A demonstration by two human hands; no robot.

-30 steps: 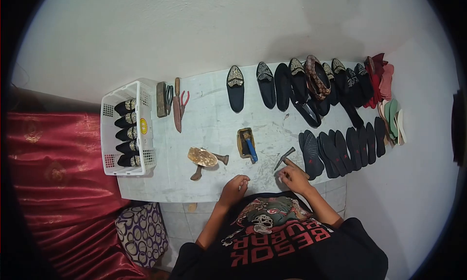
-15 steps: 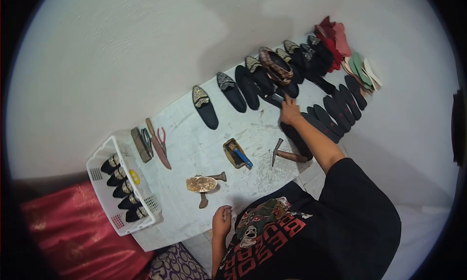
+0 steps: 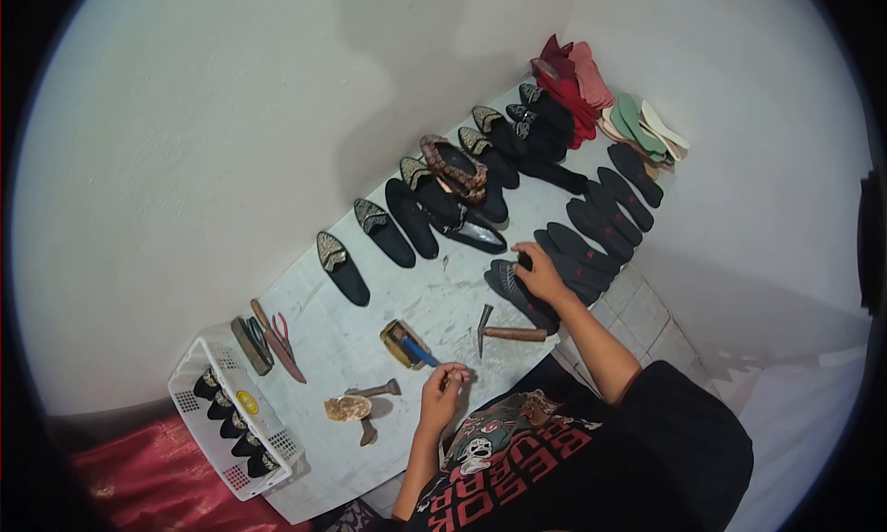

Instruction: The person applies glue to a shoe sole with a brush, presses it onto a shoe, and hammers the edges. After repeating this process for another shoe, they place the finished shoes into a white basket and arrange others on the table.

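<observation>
I see right hand half-curled at black soles, near right; can't tell grip. Left hand loosely curled beside blue-handled brush, hold unclear. Likely sole-picking; next calls for edge pinch.

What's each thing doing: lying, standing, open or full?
White plastic basket, upright, holding black shoes with gold toes.
Yellowish rectangular container, open on top.
Blue-handled brush, resting in the container.
Wooden-handled hammer, lying down.
Brown metal shoe anvil, plate facing up.
Flat black soles, lying overlapped in a row.
Red-handled pliers, lying down.
Left hand, curled near the brush.
Right hand, at the soles, grip unclear.
</observation>
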